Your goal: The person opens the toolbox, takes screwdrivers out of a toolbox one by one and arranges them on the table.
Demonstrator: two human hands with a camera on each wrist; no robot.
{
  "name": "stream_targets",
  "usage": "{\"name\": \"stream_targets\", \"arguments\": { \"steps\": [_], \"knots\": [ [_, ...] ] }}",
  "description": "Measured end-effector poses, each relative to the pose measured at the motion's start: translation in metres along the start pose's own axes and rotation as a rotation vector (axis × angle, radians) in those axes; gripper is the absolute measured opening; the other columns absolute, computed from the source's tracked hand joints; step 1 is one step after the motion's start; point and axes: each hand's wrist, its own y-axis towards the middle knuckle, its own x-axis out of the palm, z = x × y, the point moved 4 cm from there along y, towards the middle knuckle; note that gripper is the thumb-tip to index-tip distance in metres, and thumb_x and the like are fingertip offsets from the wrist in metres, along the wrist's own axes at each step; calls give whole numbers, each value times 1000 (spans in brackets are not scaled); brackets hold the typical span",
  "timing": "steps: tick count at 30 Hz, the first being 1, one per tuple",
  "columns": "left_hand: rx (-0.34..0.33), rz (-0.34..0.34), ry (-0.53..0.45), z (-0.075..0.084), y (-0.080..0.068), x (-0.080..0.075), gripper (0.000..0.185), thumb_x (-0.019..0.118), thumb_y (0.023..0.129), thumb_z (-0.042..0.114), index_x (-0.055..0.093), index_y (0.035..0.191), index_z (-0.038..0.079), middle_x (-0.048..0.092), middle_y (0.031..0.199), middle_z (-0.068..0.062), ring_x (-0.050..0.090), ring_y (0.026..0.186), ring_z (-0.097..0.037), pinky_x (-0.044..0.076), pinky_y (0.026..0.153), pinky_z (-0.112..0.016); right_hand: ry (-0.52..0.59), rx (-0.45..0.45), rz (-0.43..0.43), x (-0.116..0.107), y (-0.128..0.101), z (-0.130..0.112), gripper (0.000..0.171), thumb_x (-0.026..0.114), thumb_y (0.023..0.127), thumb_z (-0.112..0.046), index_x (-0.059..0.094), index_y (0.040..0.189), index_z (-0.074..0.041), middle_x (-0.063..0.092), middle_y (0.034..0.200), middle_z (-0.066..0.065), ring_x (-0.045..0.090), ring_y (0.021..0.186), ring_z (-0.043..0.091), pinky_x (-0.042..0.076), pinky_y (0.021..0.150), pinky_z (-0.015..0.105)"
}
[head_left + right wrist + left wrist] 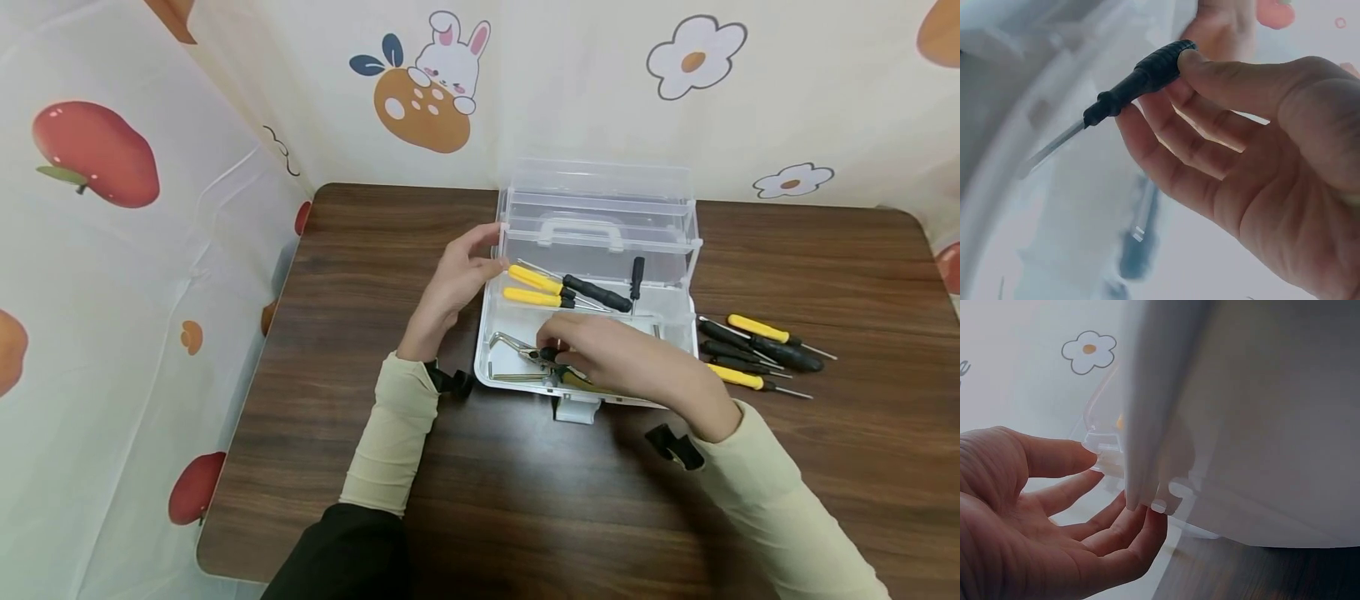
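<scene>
Brown table (345, 283), black screwdriver (1157, 69) pinched in right hand (607, 350), left hand (457, 275) spread against toolbox (510, 322)

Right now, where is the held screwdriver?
The right wrist view shows the black screwdriver pinched in the right hand; the head view places that hand over the open toolbox's near half.

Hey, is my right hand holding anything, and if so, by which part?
Yes, your right hand is holding a small black screwdriver by its handle.
</scene>
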Motion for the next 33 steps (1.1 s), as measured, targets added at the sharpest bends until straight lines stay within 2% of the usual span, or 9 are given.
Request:
{"name": "stream_targets", "arguments": {
  "steps": [4, 8, 13, 16, 21, 23, 27, 30, 33],
  "knots": [
    [2, -1, 3, 0, 0, 0, 53, 66, 100, 6, 55, 151, 16, 57, 147, -14, 70, 114, -34, 55, 102, -48, -54, -6, 63, -14, -15, -7, 22, 70, 95, 5, 69, 113, -8, 70, 107, 3, 67, 94, 13, 59, 82, 38],
    [-5, 2, 14, 0, 0, 0, 53, 66, 101, 6, 55, 151, 18, 57, 147, -12, 70, 115, -33, 54, 102, -47, -130, 34, 120, -26, -33, -12, 24, 69, 96, 5, 68, 116, -8, 68, 110, 3, 67, 97, 15, 59, 83, 38],
    [-18, 0, 14, 0, 1, 1, 52, 66, 101, 7, 56, 151, 19, 56, 148, -11, 69, 116, -32, 53, 104, -47, -181, 77, 194, -38, -61, -6, 32, 69, 93, 9, 67, 120, -9, 67, 112, 2, 66, 102, 17, 58, 84, 40],
    [-18, 2, 15, 0, 0, 1, 53, 66, 101, 7, 56, 151, 19, 56, 148, -11, 69, 114, -31, 53, 103, -47, -205, 63, 260, -43, -77, 4, 37, 72, 88, 13, 67, 119, -8, 68, 111, 2, 66, 102, 17, 58, 82, 40],
    [-10, 9, 21, 1, -1, 0, 52, 66, 100, 7, 56, 150, 19, 57, 148, -12, 70, 110, -31, 54, 101, -46, -258, 73, 367, -46, -103, 26, 44, 78, 81, 16, 67, 117, -7, 68, 107, 2, 63, 95, 15, 52, 78, 30],
    [-9, 8, 22, 1, -1, 0, 52, 66, 100, 7, 56, 150, 19, 57, 148, -12, 70, 110, -32, 54, 101, -47, -273, 108, 394, -45, -111, 35, 44, 79, 80, 16, 67, 117, -5, 68, 107, 5, 64, 94, 18, 53, 77, 33],
    [-13, 7, 26, 1, 0, 0, 53, 66, 100, 7, 56, 151, 19, 56, 148, -11, 70, 111, -31, 53, 103, -47, -301, 174, 434, -37, -125, 54, 42, 79, 80, 16, 66, 117, 0, 68, 109, 13, 67, 95, 27, 54, 78, 46],
    [-16, 6, 29, -1, 0, 1, 53, 66, 100, 7, 56, 151, 20, 56, 148, -11, 69, 111, -31, 53, 105, -48, -309, 203, 460, -28, -135, 70, 41, 77, 81, 17, 66, 117, 3, 68, 110, 16, 67, 98, 32, 52, 81, 48],
    [-16, 3, 28, -2, 0, 1, 53, 66, 100, 8, 55, 151, 21, 56, 149, -10, 69, 112, -30, 52, 106, -49, -328, 219, 459, -18, -143, 86, 40, 76, 82, 17, 65, 118, 3, 67, 108, 17, 67, 95, 34, 53, 78, 52]
  ]
}}
